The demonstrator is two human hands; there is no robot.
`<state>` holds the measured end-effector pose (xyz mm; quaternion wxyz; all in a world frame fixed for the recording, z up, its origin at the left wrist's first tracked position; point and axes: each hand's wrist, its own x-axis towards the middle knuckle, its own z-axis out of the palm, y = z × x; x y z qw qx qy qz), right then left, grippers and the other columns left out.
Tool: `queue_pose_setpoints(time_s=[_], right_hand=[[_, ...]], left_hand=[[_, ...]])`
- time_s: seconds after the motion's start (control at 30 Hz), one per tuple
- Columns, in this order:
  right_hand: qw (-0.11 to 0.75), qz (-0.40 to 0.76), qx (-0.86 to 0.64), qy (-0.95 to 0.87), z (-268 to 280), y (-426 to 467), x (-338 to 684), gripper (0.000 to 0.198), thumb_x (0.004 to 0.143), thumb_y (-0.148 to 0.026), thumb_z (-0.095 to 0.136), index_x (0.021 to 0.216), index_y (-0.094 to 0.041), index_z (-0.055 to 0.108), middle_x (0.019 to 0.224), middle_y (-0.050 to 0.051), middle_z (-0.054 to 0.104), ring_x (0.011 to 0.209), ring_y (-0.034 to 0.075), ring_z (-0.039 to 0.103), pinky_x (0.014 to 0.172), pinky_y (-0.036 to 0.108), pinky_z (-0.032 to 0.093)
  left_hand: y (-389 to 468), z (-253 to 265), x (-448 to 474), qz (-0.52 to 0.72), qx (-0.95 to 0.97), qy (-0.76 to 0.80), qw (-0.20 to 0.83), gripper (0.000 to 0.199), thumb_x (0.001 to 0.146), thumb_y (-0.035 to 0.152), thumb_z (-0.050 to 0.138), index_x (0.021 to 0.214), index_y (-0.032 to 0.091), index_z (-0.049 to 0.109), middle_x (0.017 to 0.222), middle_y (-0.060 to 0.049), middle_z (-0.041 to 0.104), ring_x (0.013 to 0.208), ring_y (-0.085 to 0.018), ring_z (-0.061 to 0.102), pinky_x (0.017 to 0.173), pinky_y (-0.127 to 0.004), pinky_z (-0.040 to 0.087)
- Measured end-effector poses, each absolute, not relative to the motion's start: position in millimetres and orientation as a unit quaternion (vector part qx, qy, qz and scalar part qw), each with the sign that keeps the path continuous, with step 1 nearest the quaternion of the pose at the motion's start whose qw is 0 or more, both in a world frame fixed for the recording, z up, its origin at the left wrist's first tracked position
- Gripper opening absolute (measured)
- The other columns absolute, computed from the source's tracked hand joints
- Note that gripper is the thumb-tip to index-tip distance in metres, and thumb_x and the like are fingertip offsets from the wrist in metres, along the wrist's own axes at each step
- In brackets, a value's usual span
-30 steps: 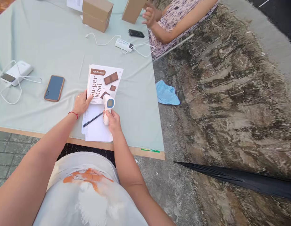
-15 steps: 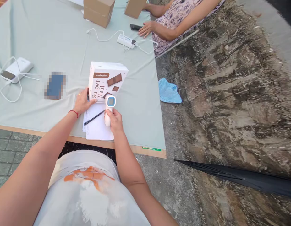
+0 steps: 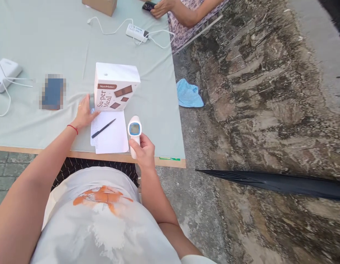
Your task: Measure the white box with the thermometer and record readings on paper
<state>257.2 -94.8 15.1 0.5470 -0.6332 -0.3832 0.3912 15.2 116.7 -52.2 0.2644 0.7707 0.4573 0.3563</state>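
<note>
White and blue, the thermometer sits in the right hand, fingers wrapped round it; the left hand, fingers parted, is at the lower left corner of the box. The box stands on the bench.

In soft daylight, I see a pale green tablecloth over a wood-edged table, grey paving blocks leftward, concrete ground and rough stonework rightward.

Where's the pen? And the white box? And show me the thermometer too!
Pen (image 3: 104, 128): head view, the middle of its dark barrel.
White box (image 3: 116, 88): head view, the upper part of its printed front.
Thermometer (image 3: 135, 128): head view, its small blue-rimmed screen.
</note>
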Motion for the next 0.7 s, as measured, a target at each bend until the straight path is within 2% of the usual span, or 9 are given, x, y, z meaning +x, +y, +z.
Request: queue_pose_setpoints(time_s=[0.1, 0.2, 0.33, 0.4, 0.5, 0.6, 0.7], right_hand=[[0.493, 0.313, -0.682, -0.439, -3, -96, 275, 0.058, 0.074, -0.061, 0.075, 0.116, -0.021, 0.070, 0.106, 0.008, 0.073, 0.094, 0.024, 0.065, 0.085, 0.039, 0.054], [0.379, 0.214, -0.746, -0.505, -27, -91, 297, 0.057, 0.075, -0.061, 0.071, 0.117, -0.023, 0.071, 0.107, 0.009, 0.068, 0.094, 0.025, 0.063, 0.084, 0.041, 0.053], [0.242, 0.141, -0.774, -0.568, -44, -83, 315, 0.051, 0.082, -0.057, 0.066, 0.118, -0.021, 0.069, 0.105, 0.011, 0.065, 0.097, 0.028, 0.059, 0.085, 0.042, 0.051], [0.225, 0.097, -0.767, -0.593, -39, -78, 312, 0.052, 0.085, -0.053, 0.065, 0.125, -0.019, 0.066, 0.112, 0.015, 0.064, 0.104, 0.031, 0.057, 0.090, 0.046, 0.049], [0.253, 0.060, -0.716, -0.648, -25, -66, 290, 0.045, 0.091, -0.041, 0.059, 0.131, -0.020, 0.064, 0.120, 0.016, 0.061, 0.110, 0.032, 0.054, 0.096, 0.049, 0.047], [0.251, 0.091, -0.644, -0.717, -15, -43, 256, 0.037, 0.097, -0.027, 0.050, 0.129, -0.022, 0.068, 0.122, 0.015, 0.061, 0.110, 0.029, 0.054, 0.098, 0.048, 0.046], [0.208, 0.116, -0.634, -0.735, -16, -18, 233, 0.040, 0.096, -0.017, 0.048, 0.131, -0.024, 0.067, 0.140, 0.015, 0.056, 0.110, 0.029, 0.052, 0.097, 0.048, 0.045]], left_hand=[[74, -42, -10, 0.293, 0.788, 0.484, 0.241, 0.094, 0.087, 0.070, 0.063, 0.157, 0.016, 0.032, 0.150, -0.026, 0.053, 0.143, -0.044, 0.047, 0.120, -0.067, 0.033], [20, -34, -28, 0.283, 0.813, 0.478, 0.177, 0.077, 0.093, 0.061, 0.058, 0.154, 0.019, 0.038, 0.150, -0.022, 0.055, 0.145, -0.043, 0.046, 0.121, -0.066, 0.033], [-33, -30, -33, 0.297, 0.820, 0.476, 0.115, 0.062, 0.096, 0.048, 0.056, 0.150, 0.020, 0.043, 0.143, -0.021, 0.060, 0.141, -0.043, 0.050, 0.117, -0.066, 0.038], [-43, -29, -31, 0.311, 0.810, 0.485, 0.105, 0.057, 0.097, 0.045, 0.056, 0.148, 0.021, 0.045, 0.140, -0.020, 0.062, 0.139, -0.041, 0.052, 0.116, -0.065, 0.040], [-44, -29, -28, 0.341, 0.797, 0.489, 0.097, 0.050, 0.098, 0.042, 0.055, 0.143, 0.022, 0.050, 0.135, -0.018, 0.065, 0.136, -0.039, 0.055, 0.115, -0.062, 0.043], [-42, -27, -27, 0.338, 0.800, 0.486, 0.098, 0.045, 0.098, 0.042, 0.054, 0.138, 0.021, 0.054, 0.132, -0.016, 0.067, 0.134, -0.037, 0.056, 0.114, -0.060, 0.044], [-43, -25, -27, 0.309, 0.810, 0.487, 0.110, 0.044, 0.097, 0.042, 0.054, 0.135, 0.020, 0.056, 0.132, -0.016, 0.067, 0.135, -0.037, 0.055, 0.115, -0.060, 0.043]])
